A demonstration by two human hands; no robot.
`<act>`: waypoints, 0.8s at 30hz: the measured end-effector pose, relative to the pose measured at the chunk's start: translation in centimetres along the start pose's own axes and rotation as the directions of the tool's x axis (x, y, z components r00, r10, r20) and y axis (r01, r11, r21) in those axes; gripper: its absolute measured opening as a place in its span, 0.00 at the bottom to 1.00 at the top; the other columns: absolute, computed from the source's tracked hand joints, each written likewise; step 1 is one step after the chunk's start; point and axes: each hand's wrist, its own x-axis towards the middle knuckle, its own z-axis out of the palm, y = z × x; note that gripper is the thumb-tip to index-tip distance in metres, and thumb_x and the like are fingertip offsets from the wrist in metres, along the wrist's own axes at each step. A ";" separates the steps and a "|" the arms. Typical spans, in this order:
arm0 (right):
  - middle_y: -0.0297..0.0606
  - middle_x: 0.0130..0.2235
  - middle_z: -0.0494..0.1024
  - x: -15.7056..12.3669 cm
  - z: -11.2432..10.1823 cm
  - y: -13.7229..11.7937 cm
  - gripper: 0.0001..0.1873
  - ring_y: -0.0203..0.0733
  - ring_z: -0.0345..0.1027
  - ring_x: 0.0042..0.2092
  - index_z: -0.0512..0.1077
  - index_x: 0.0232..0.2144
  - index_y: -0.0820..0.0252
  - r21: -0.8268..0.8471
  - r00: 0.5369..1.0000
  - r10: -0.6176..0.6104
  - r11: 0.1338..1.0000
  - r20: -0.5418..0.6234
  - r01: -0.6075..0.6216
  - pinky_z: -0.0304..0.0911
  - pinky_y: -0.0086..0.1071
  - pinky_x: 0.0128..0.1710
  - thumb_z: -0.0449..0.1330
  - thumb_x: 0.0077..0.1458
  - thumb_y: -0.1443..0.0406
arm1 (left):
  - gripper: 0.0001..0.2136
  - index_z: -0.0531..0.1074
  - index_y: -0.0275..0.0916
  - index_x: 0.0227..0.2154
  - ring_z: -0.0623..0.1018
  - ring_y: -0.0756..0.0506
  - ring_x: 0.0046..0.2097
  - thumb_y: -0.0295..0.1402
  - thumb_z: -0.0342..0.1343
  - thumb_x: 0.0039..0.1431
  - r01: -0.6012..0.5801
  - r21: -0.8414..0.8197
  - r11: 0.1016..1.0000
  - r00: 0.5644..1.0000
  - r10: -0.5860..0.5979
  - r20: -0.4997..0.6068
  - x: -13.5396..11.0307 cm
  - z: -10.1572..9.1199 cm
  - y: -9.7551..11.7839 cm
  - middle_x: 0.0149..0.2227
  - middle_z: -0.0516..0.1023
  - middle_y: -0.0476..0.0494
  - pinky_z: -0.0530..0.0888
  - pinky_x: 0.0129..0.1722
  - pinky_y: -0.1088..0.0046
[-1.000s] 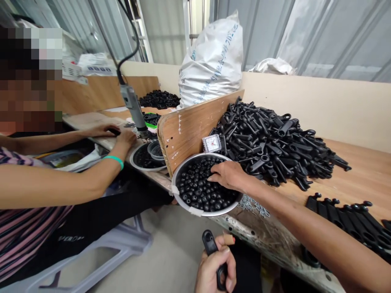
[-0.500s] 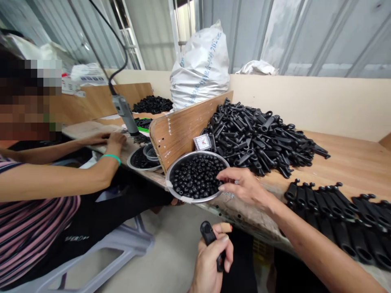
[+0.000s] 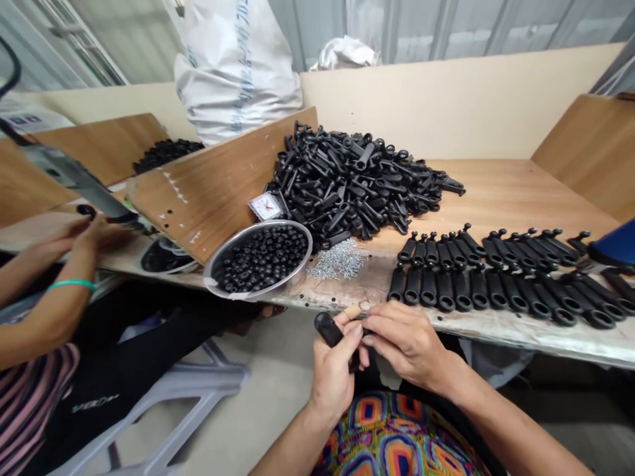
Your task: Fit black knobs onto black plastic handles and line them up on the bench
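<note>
My left hand [image 3: 335, 370] is shut around a black plastic handle [image 3: 327, 329], just below the bench's front edge. A plaster is wrapped on one of its fingers. My right hand [image 3: 407, 340] is right beside it, thumb and fingertips pinched together at the handle. Whatever those fingertips may hold is hidden. Beyond my hands sits a steel bowl [image 3: 258, 223] full of black beads, out of reach of neither hand's fingers. A loose heap of black handles [image 3: 347, 178] lies behind it, and two neat rows of handles [image 3: 486, 291] lie to the right. Small silver screws [image 3: 337, 259] are scattered between them.
A co-worker's hands [image 3: 84, 238] work under a hanging power screwdriver [image 3: 74, 178] at the left, behind a wooden board [image 3: 208, 192]. A small square clock [image 3: 265, 207] leans by the heap. A white sack [image 3: 233, 66] stands behind, and a blue object [image 3: 612, 244] sits at the far right.
My right hand has left the bowl and come back to my left hand. My left hand has risen toward the bench edge. The view has swung right, and the handle rows show fully.
</note>
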 end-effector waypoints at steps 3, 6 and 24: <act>0.43 0.37 0.75 -1.6 0.0 0.5 0.08 0.41 0.67 0.39 0.69 0.38 0.62 -0.037 0.998 -0.004 0.999 -0.060 0.001 0.63 0.35 0.38 0.54 0.53 0.71 | 0.16 0.67 0.33 0.42 0.63 0.55 0.17 0.34 0.55 0.50 0.036 -0.013 0.999 0.999 -0.036 0.009 -0.1 0.8 -0.8 0.18 0.64 0.53 0.58 0.16 0.80; 0.42 0.38 0.75 -2.7 -0.3 0.9 0.12 0.40 0.68 0.39 0.68 0.41 0.61 0.019 0.994 0.029 0.999 -0.105 -0.027 0.63 0.35 0.39 0.53 0.53 0.73 | 0.16 0.68 0.33 0.43 0.62 0.54 0.17 0.35 0.54 0.52 0.031 0.074 0.997 0.997 -0.036 0.067 0.2 1.1 -1.7 0.17 0.64 0.53 0.57 0.17 0.79; 0.35 0.40 0.77 -3.3 1.0 0.7 0.19 0.35 0.72 0.40 0.71 0.44 0.57 0.308 0.929 0.245 0.939 -0.276 -0.156 0.67 0.24 0.42 0.57 0.50 0.75 | 0.09 0.70 0.39 0.38 0.73 0.50 0.40 0.31 0.51 0.53 -0.322 0.594 0.737 0.946 0.260 0.191 1.1 0.0 -2.9 0.35 0.74 0.50 0.67 0.42 0.78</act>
